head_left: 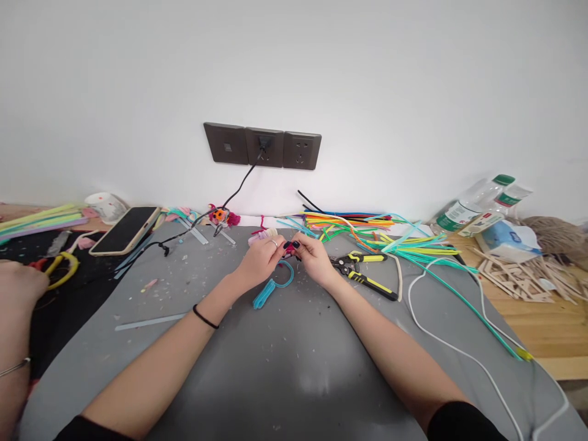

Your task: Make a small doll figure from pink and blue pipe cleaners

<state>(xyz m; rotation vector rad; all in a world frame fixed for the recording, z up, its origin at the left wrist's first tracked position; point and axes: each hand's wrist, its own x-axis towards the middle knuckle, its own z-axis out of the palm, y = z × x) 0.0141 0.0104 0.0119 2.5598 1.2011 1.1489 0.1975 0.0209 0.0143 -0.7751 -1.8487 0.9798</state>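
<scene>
My left hand and my right hand meet over the grey mat, fingers pinched together. Between the fingertips of both is a small magenta pipe cleaner piece, mostly hidden by the fingers. Just below them lies a light blue pipe cleaner, folded into a bundle with a loop at one end. To the right of my right hand rest wire cutters with black and yellow handles. A pale pink and cream bundle sits just behind my left hand.
Loose coloured pipe cleaners lie along the wall. A white cable loops across the right side. Left are a phone, a paper cup and another person's hand by yellow-handled scissors. Bottles and wooden pieces stand right.
</scene>
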